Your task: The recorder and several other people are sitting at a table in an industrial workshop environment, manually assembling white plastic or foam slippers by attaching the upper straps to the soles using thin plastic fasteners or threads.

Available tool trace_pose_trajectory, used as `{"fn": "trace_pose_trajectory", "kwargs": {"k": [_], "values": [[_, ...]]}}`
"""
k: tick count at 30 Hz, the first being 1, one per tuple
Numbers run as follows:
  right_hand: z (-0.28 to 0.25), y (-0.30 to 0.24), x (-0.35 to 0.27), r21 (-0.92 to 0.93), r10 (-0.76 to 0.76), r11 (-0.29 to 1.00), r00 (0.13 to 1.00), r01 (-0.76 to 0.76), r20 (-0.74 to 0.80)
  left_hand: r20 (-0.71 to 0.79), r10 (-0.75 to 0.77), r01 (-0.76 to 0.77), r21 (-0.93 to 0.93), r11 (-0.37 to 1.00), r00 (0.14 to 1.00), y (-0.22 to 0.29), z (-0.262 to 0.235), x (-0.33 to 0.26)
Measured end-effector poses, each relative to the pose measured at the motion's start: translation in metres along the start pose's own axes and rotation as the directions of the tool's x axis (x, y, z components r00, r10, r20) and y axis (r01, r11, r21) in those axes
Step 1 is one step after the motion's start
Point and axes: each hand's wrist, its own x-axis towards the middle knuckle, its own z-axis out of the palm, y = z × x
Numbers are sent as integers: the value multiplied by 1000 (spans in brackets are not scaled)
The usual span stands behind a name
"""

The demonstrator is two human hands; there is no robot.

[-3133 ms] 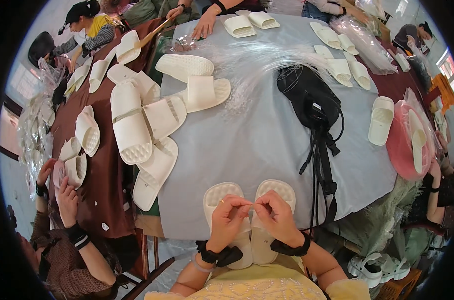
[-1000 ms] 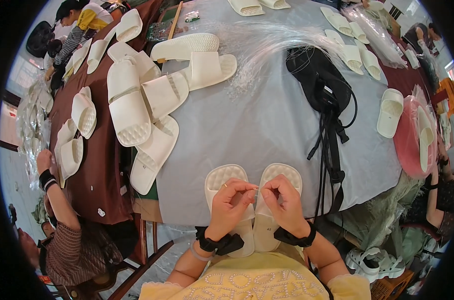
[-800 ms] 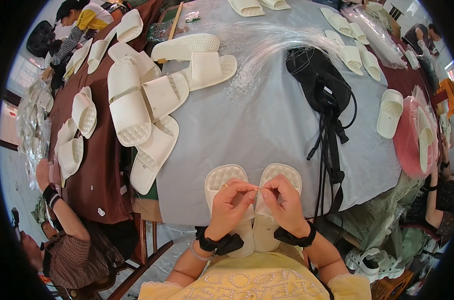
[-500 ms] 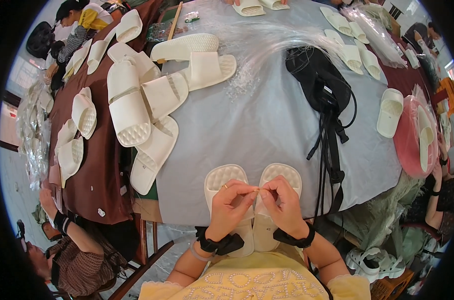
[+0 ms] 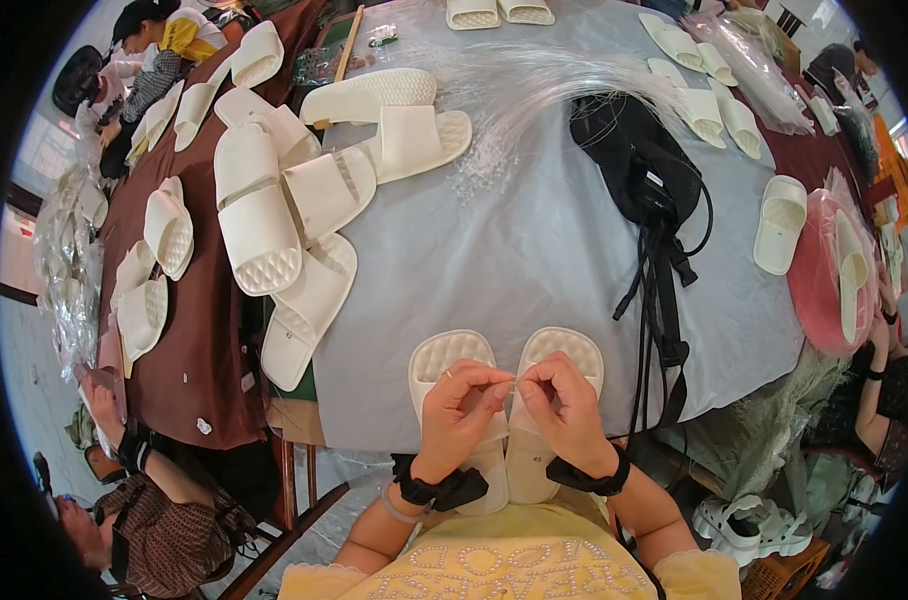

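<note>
A pair of cream slippers stands side by side at the table's near edge: the left slipper and the right slipper, with quilted footbeds. Above their straps my left hand is closed in a pinch, thumb against forefinger. My right hand pinches in the same way, its fingertips almost meeting the left ones. Whatever lies between the fingertips is too small to make out. Farther off, a bundle of thin clear plastic strands spreads across the grey tablecloth.
Several cream slippers are heaped at the left. A black bag with straps lies right of the middle. A single slipper is beside a pink basin at the right edge. Co-workers sit around; one person's arm is at the lower left.
My fingertips have drawn slightly apart, with the hands otherwise in place. At the far edge, another person's hands have left a slipper pair, which now sits farther left.
</note>
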Motion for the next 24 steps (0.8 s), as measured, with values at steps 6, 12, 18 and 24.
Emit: {"fn": "trace_pose_trajectory", "kwargs": {"k": [6,12,18,24], "values": [[0,0,1,-15,-28,1000,999,27,-19,-12,-24,24,-34,999,1000,4,4,0],[1,0,-1,-36,-6,999,1000,6,-1,-36,5,-3,33,999,999,3,4,-3],[2,3,-3,25,-18,1000,1000,18,-17,-77,13,-17,-58,998,997,1,7,-4],[-1,2,-1,25,-25,999,1000,25,-17,0,50,-50,46,998,999,-2,0,-1]]}}
